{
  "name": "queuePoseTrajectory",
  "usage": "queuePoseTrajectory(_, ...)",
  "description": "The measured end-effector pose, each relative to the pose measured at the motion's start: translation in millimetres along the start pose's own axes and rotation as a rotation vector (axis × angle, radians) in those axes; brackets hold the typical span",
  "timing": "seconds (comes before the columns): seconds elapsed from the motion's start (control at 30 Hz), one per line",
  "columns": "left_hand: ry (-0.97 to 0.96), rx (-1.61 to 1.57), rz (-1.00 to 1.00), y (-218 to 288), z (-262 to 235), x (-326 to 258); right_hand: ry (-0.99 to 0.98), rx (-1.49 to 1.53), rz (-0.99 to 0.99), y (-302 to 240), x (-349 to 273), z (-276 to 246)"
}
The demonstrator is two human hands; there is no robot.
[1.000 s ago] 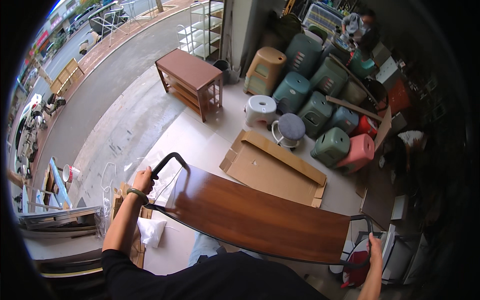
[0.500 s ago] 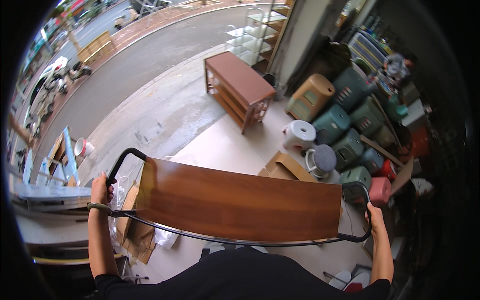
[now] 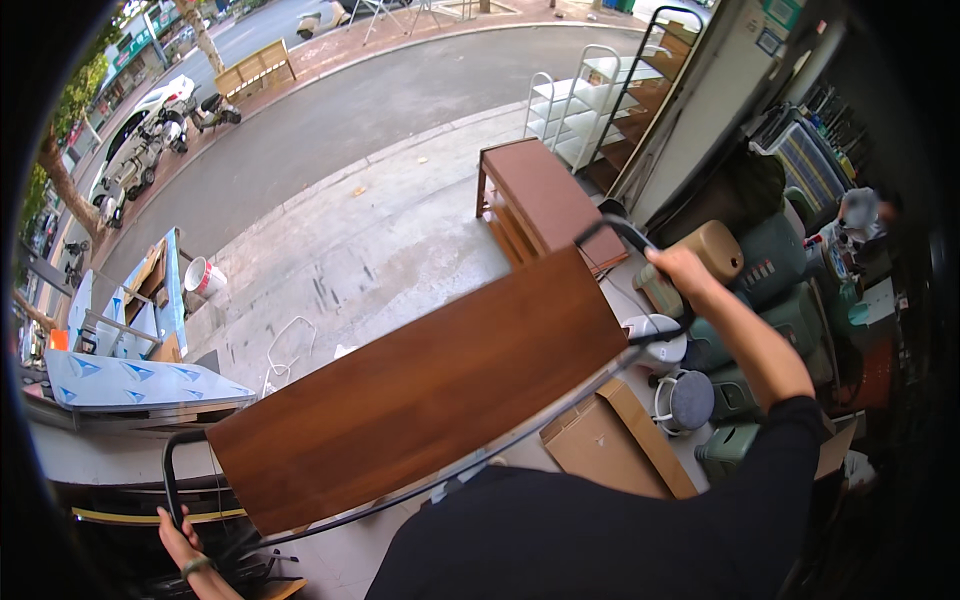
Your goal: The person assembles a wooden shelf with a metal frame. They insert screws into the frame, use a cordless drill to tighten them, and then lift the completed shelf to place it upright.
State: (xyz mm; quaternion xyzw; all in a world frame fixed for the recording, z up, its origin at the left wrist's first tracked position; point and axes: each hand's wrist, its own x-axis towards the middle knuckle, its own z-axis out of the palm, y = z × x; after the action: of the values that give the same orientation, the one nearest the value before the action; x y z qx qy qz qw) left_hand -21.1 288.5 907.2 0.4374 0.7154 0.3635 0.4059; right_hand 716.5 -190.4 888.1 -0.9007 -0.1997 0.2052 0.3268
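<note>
While I look down through the head camera, the left hand curls its fingers around the black frame at the near-left end, and the right hand wraps over the frame's far-right loop, its fingertips hidden from me. Between them, held above the floor tiles, the brown board slants across my view. Just past the right hand I see a tan stool; a white stool sits partly covered by the frame, with a grey-topped stool beside it. A flattened carton lies near the board's lower right edge. Ahead, a brown bench shows right behind the far corner, the closest obstacle in that direction. Leftward I make out a blue-printed panel and a white bucket. The board is rectangular, smooth and wood-grained; the frame is rounded tubing. The carton has ribbed folds, and the concrete beyond looks stained.
</note>
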Motion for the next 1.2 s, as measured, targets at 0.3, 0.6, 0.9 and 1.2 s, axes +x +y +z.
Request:
queuePoseTrajectory(0.3,0.302,-0.104,-0.321,35,61,-19,-0.244,-0.236,-0.206,-214,291,78)
queuePoseTrajectory(0.6,0.647,0.062,-0.257,139,217,-31,-0.439,-0.317,-0.326,-320,570,130)
queuePoseTrajectory(0.9,0.434,-0.211,-0.382,227,376,57,-0.405,-0.318,-0.385,-406,794,117)
queuePoseTrajectory(1.2,0.293,-0.182,-0.365,297,594,216,-0.198,-0.413,-0.282,-395,966,57)
